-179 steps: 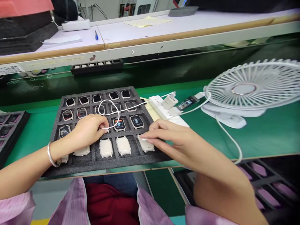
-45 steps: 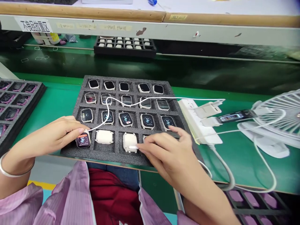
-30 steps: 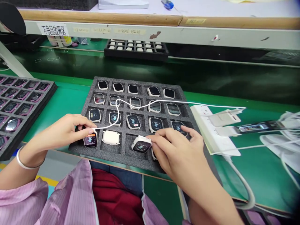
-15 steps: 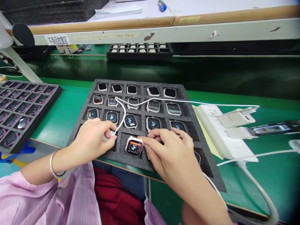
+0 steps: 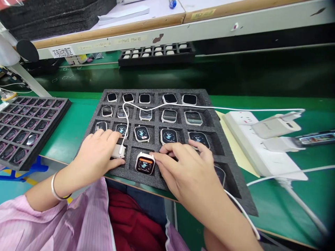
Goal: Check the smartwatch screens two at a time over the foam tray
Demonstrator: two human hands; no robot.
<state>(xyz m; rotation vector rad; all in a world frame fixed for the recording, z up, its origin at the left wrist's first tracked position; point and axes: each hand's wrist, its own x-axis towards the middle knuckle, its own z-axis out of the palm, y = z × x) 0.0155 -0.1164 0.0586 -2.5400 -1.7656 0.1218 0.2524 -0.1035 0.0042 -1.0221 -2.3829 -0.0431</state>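
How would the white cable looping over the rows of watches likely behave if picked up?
The white cable would probably bend floppily, as it curves loosely over the tray. It looks light, being so thin. A tug might shift the watch at the left hand, where the cable's end lies.

The bare left hand (image 5: 96, 156), left of centre, is palm-down, fingers curled, thumb pointing right, the left forearm (image 5: 42, 200) entering from lower left. The bare right hand (image 5: 187, 167), near centre, pinches leftward, the right forearm (image 5: 226, 214) slanting up from lower right.
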